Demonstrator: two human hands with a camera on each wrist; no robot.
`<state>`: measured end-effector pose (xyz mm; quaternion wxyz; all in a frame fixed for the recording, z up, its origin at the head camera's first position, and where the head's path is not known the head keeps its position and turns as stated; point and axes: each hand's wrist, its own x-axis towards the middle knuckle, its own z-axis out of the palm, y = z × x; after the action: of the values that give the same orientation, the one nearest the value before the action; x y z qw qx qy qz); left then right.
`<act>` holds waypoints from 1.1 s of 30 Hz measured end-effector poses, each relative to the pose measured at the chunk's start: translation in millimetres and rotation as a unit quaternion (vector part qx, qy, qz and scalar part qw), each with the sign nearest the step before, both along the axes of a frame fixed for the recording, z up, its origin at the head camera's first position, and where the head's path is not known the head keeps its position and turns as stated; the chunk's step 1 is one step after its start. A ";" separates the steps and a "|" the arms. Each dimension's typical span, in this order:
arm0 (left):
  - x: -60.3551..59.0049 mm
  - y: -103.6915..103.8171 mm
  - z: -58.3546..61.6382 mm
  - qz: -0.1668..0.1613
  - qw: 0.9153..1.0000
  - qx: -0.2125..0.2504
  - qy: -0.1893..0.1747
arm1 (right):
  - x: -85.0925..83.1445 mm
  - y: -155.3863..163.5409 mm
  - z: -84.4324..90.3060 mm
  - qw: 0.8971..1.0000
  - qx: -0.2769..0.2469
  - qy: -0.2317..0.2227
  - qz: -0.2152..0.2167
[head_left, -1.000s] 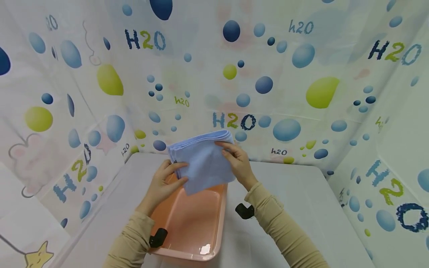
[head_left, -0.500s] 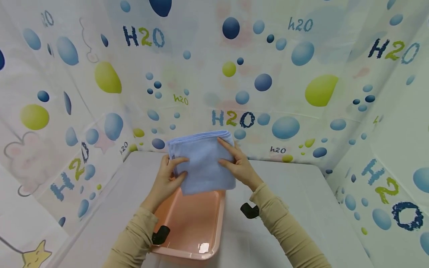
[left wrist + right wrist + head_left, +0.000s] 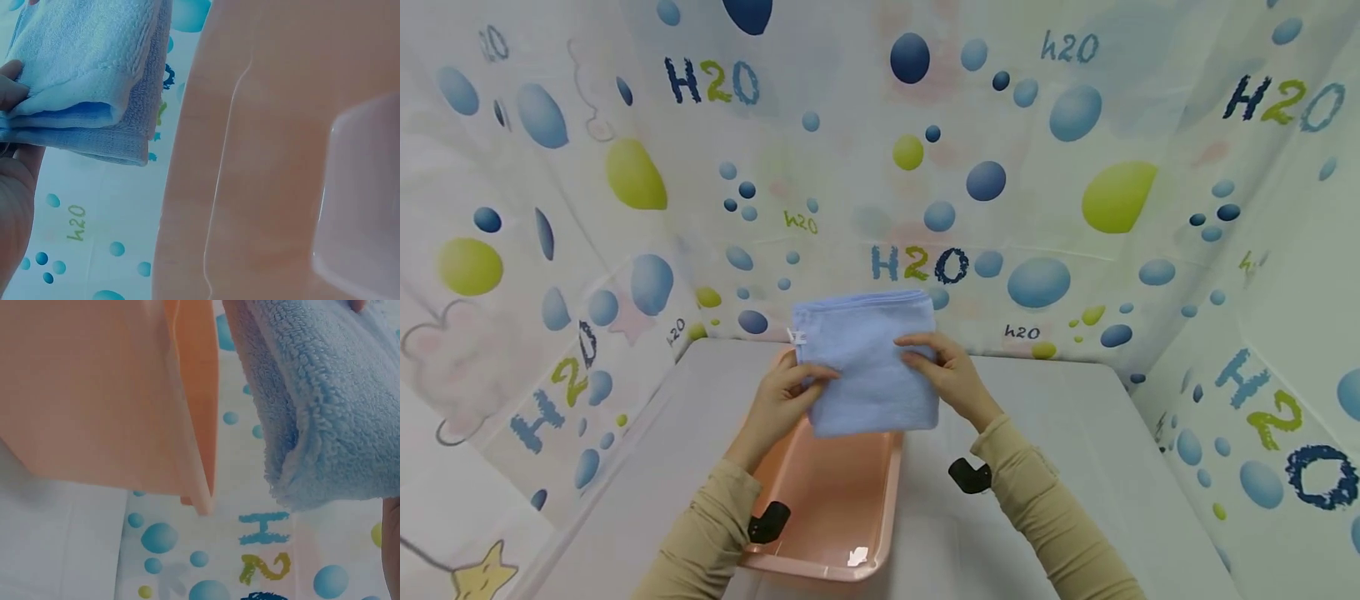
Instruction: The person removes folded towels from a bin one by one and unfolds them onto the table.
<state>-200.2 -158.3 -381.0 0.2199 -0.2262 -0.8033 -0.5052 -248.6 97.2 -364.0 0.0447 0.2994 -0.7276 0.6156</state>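
A light blue terry towel (image 3: 872, 375), folded into a rough square, is held up over the far part of a peach plastic basin (image 3: 842, 500). My left hand (image 3: 782, 404) pinches its left edge, thumb and fingers on either side. My right hand (image 3: 951, 375) grips the right edge, with fingertips on the near face. A small white tag (image 3: 797, 336) sticks out at the towel's upper left. In the left wrist view the stacked folds of the towel (image 3: 87, 81) show beside the basin wall (image 3: 187, 187). The right wrist view shows the towel's thick folded edge (image 3: 294, 425).
The basin stands on a white-covered table (image 3: 1037, 500), left of the middle. A curtain printed with bubbles and H2O lettering (image 3: 850, 167) encloses the back and sides. Dark wrist mounts (image 3: 970, 476) sit by both sleeves.
The towel has levelled from a tilt and shifted slightly right, its near face now flatter. The white tag has come into view. Both hands have shifted their hold along its sides.
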 end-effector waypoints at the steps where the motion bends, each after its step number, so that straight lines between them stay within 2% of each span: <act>1: -1.6 1.3 -1.1 -0.005 1.000 0.005 -0.009 | -0.4 1.8 -1.7 1.000 0.004 0.005 -0.005; 7: -10.4 11.2 -3.8 -0.050 0.997 0.030 -0.049 | -0.7 13.9 -5.2 0.999 0.030 -0.001 -0.038; 12: -18.4 19.9 -4.3 -0.057 0.997 0.010 -0.043 | -2.9 25.5 -4.8 0.998 0.042 -0.009 -0.046; 17: -26.4 32.1 -4.0 -0.060 0.997 -0.015 -0.041 | -4.4 45.4 -3.0 0.996 0.076 -0.032 -0.027; 20: -29.6 38.3 -4.0 -0.072 0.995 -0.015 -0.072 | -3.5 58.1 -3.5 0.991 0.120 -0.059 -0.008; 22: -31.1 42.6 -3.5 -0.080 0.991 -0.012 -0.110 | -2.3 65.6 -4.7 0.986 0.148 -0.075 0.000; 24: -33.2 46.9 -4.0 -0.089 0.985 -0.016 -0.146 | -1.5 72.9 -7.6 0.982 0.168 -0.087 0.000; 27: -36.7 54.8 -7.0 -0.108 0.977 -0.028 -0.180 | -0.4 83.6 -12.5 0.979 0.181 -0.094 -0.010; 33: -46.5 74.8 -15.2 -0.143 0.973 -0.061 -0.172 | 0.4 104.3 -21.0 0.973 0.205 -0.098 -0.050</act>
<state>-246.7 -83.5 -396.2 -0.0103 -0.2617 -0.8174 -0.5130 -248.2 201.5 -384.9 -0.0581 0.2037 -0.8534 0.4763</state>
